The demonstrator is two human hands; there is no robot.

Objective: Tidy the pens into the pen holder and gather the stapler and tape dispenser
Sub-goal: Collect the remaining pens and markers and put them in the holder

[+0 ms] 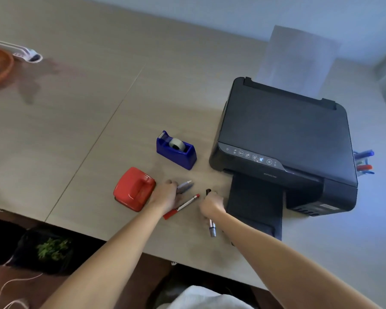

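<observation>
Head view, looking down at the pale wood-grain desk (76,121). My left hand (165,196) is curled closed around a grey marker with a silver cap (185,186), whose capped end juts out toward the blue plastic tape dispenser with its white roll (176,150). My right hand (212,202) is closed on a dark-capped grey pen (211,227); its dark tip shows above my knuckles and its barrel runs out below my wrist. Between my two hands a red-and-white marker (183,206) lies flat on the desk, slanting, its lower end just beside my left wrist. The red stapler-like block with a raised handle (134,189) sits just left of my left hand, near the tape dispenser. The black inkjet printer (285,139) stands to the right, its output tray beside my right hand. Behind the printer's right side, a pen holder with blue and red pens (363,162) is partly hidden.
</observation>
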